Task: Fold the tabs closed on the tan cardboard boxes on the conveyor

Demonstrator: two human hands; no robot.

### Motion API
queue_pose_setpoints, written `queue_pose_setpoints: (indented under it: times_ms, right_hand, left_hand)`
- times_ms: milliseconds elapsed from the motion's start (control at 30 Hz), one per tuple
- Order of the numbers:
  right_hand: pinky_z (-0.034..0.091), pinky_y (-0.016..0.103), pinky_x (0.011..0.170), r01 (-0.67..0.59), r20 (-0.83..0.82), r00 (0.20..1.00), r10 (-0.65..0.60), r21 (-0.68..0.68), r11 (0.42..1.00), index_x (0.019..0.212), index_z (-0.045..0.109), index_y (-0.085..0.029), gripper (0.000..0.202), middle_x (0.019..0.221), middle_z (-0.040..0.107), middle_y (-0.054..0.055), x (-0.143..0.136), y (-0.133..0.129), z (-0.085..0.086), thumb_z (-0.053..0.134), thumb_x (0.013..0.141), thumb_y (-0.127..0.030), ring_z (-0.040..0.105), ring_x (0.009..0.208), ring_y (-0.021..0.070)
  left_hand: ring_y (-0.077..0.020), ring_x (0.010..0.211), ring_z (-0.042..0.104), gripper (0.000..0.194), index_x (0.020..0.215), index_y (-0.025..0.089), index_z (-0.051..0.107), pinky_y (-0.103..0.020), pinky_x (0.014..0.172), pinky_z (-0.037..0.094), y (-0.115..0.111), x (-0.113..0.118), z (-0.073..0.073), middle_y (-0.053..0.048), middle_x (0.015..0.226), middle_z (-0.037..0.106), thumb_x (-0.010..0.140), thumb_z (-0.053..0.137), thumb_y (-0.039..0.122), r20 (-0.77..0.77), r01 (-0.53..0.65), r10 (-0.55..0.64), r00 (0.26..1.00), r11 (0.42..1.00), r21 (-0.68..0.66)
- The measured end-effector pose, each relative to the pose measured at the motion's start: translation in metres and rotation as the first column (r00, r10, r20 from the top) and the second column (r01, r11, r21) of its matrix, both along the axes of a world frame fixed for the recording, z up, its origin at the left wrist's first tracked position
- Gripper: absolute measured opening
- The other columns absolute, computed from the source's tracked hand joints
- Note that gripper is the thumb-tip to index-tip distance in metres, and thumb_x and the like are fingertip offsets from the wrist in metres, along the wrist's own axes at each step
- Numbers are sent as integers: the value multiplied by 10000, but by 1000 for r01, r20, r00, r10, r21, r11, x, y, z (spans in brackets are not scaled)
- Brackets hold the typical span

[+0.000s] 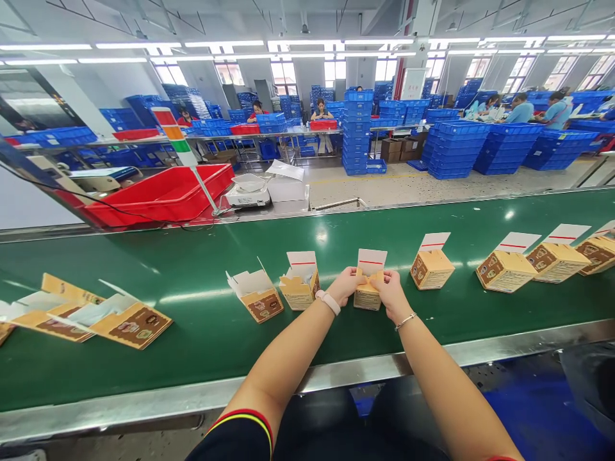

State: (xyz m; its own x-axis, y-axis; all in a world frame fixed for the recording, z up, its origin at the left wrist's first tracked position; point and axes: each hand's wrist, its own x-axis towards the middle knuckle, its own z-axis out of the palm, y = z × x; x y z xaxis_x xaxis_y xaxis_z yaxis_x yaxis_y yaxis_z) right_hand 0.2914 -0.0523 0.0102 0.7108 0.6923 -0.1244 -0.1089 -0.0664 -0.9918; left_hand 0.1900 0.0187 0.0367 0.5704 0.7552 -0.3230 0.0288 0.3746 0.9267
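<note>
One carton (368, 299), gripped from two sides on the green belt (211, 256): left hand (344, 285) at nine o'clock, right hand (394, 296) at three, both closed on its top edges, white flap (372, 258) upright at twelve! Past the left hand, an open-topped box (296, 299) sits at nine.
</note>
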Motion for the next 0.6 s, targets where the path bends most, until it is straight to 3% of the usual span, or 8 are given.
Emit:
queue_pose_setpoints:
  times_ms: [100,200,267,333,400,433,500,600]
  right_hand:
    - [535,380,756,10,5,1000,-10,-6,1000,915,386,-265,452,925,567,40,8,-1,-2,701,591,-305,602,884,235]
    - [488,408,873,114,125,986,-114,4,993,992,385,-256,488,1058,522,83,13,-11,-6,683,649,-433,547,1018,254]
    - [434,438,951,255,318,909,-268,82,963,1067,381,-241,505,1159,469,119,9,-24,-6,625,710,-501,483,1124,271]
    - [390,476,996,327,507,759,-410,247,912,1124,376,-220,507,1230,417,147,-2,-39,-3,578,755,-503,429,1203,291]
    - [370,502,1017,212,621,658,-425,389,897,1127,398,-216,462,1225,424,150,-20,-50,3,575,774,-456,436,1211,298]
    - [372,504,1021,84,665,657,-355,404,911,1112,424,-225,418,1192,456,140,-30,-52,5,579,781,-427,464,1184,291]
    - [387,494,1020,-203,725,681,-104,323,924,1113,471,-245,382,1160,509,127,-50,-48,9,598,783,-389,502,1148,281]
    - [353,495,1066,-463,707,665,240,138,876,1233,484,-240,513,1312,476,142,-65,-24,10,621,766,-404,431,1265,294]
  left_hand:
    - [-188,831,649,318,918,165,539,-325,756,525,-9,7,6,-82,927,657,655,707,108,-10,-39,40,999,999,32]
    - [-218,994,612,342,1006,178,546,-353,845,494,-29,-9,10,-115,1100,620,694,685,157,35,-165,162,986,947,276]
    - [-236,1051,583,301,1019,200,557,-366,856,481,-46,-33,7,-112,1123,602,736,655,226,135,-282,250,959,789,545]
    - [-247,1075,562,277,1033,221,541,-388,865,474,-61,-60,-1,-109,1120,579,772,616,276,274,-425,340,899,531,733]
    - [-265,1139,519,349,1073,228,493,-429,929,444,-70,-83,-12,-116,1172,527,758,630,291,386,-549,469,794,282,787]
    - [-275,1181,490,411,1112,227,465,-444,959,425,-71,-91,-18,-125,1215,495,748,643,293,401,-578,531,747,221,785]
    - [-287,1257,434,538,1218,221,406,-451,1002,394,-68,-97,-29,-149,1307,432,745,651,290,340,-600,626,702,262,756]
    - [-276,1272,445,585,1300,216,371,-437,1035,385,-54,-91,-39,-154,1341,440,773,620,272,200,-548,585,786,509,663]
